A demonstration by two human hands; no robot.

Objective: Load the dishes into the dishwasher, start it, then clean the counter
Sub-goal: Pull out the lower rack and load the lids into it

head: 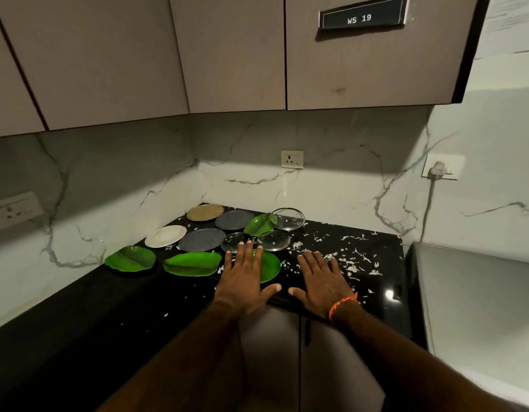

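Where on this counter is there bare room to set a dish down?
The black counter is bare at front left, below the green leaf plates. The back corner is crowded with plates, glass lids and a glass bowl. Right of the right hand lies no dish, only white scraps, up to the appliance.

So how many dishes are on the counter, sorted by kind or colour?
Green leaf-shaped plates: 4
Grey plates: 2
White plate: 1
Tan plate: 1
Glass lids: 2
Glass bowl: 1
Total: 11
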